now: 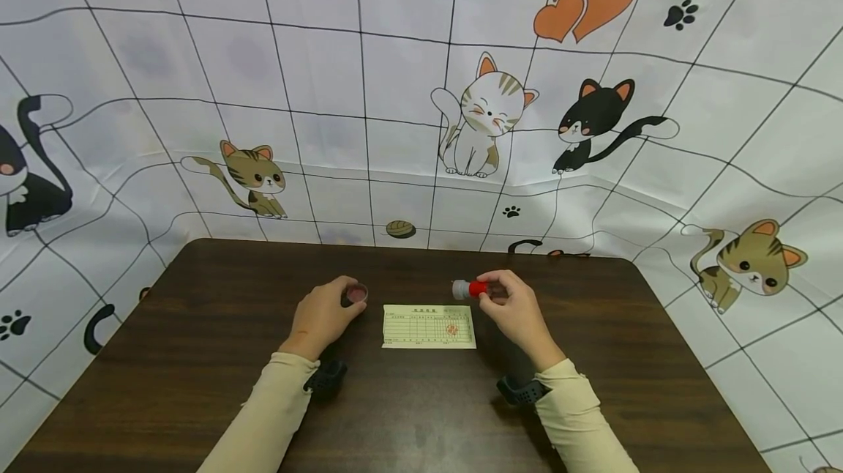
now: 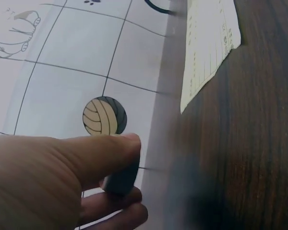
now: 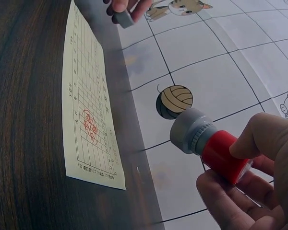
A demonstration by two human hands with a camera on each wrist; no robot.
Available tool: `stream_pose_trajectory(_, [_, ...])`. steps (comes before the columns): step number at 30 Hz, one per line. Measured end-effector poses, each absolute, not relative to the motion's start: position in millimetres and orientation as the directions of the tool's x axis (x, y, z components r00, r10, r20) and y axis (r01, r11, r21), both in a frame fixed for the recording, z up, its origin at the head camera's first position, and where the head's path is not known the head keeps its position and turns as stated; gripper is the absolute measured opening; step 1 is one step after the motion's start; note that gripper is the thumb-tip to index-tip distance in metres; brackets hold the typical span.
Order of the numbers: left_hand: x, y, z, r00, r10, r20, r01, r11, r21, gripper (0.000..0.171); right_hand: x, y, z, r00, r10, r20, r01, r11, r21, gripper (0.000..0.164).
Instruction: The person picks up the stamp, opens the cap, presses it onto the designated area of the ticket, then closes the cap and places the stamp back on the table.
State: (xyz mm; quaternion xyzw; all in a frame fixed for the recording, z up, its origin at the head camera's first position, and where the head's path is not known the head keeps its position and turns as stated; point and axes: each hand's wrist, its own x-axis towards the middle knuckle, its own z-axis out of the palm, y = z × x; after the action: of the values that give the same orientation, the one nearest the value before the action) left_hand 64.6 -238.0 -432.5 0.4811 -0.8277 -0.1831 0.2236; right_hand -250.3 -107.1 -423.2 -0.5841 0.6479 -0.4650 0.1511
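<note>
My left hand [image 1: 323, 315] pinches a small round grey cap [image 2: 122, 179] between thumb and fingers. In the head view its reddish inside [image 1: 356, 293] faces up. My right hand [image 1: 516, 308] holds a self-inking stamp [image 3: 223, 151] with a red barrel and a grey round head, lying on its side in the fingers with the head pointing left. Between the hands, a little nearer to me, a pale yellow printed form [image 1: 421, 326] lies flat on the table. It bears a round red stamp mark [image 3: 90, 127] toward its right side.
The dark brown wooden table [image 1: 421, 400] ends at the back against a white curtain [image 1: 316, 129] printed with cats and grid lines. Black straps [image 1: 326, 378] circle both wrists. One end of the form has a torn, uneven edge.
</note>
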Motion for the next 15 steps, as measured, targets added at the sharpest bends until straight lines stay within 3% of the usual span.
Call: stream_pose_trajectory(15, [59.1,-236.9,-428.2,-0.476,-0.827,0.297,-0.656,0.560,0.507,0.048,-248.4,-107.7,-422.6,-0.277,-0.899,0.339,-0.607,-0.110,-0.787,0.024])
